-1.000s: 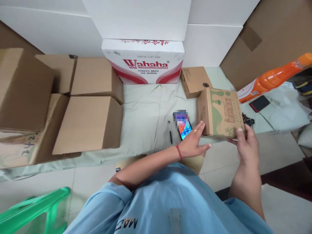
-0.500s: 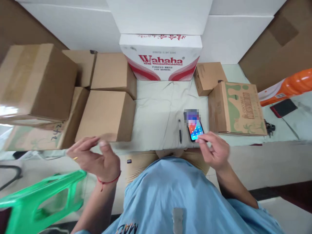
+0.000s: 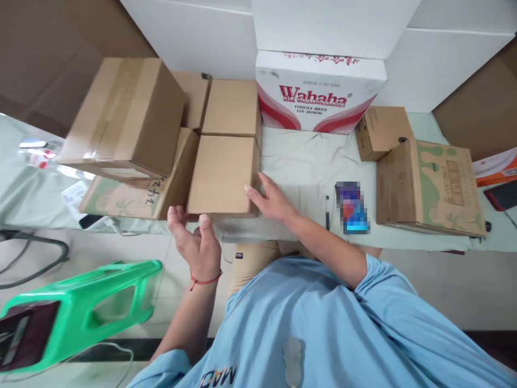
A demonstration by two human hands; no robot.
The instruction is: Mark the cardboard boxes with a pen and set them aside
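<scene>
The plain cardboard box (image 3: 224,175) sits at the front edge of the table (image 3: 299,161), left of its middle, between the person's two hands. Its top is a smooth, even light brown, with no print or tape visible on it; the right side is a narrow, darker strip, and only a thin part of the front face shows below the top. The left hand (image 3: 196,242) is at the near left corner, palm up, its fingers curled and its thumb apart from them; whether it bears any weight cannot be told. The right hand (image 3: 274,199) is at the right side, thumb spread from the fingers and lying by the top's right edge. A second plain box (image 3: 230,108) stands right behind. To the left, a printed carton (image 3: 121,196) marked "242" in handwriting lies along the front edge, with a taped box (image 3: 117,113) on top of it. The white Wahaha carton (image 3: 319,102) stands at the back edge. Right of the hands, a pen (image 3: 327,213) and a lit phone (image 3: 352,207) lie near the front edge, and a coconut carton (image 3: 448,191) stands farther right.
</scene>
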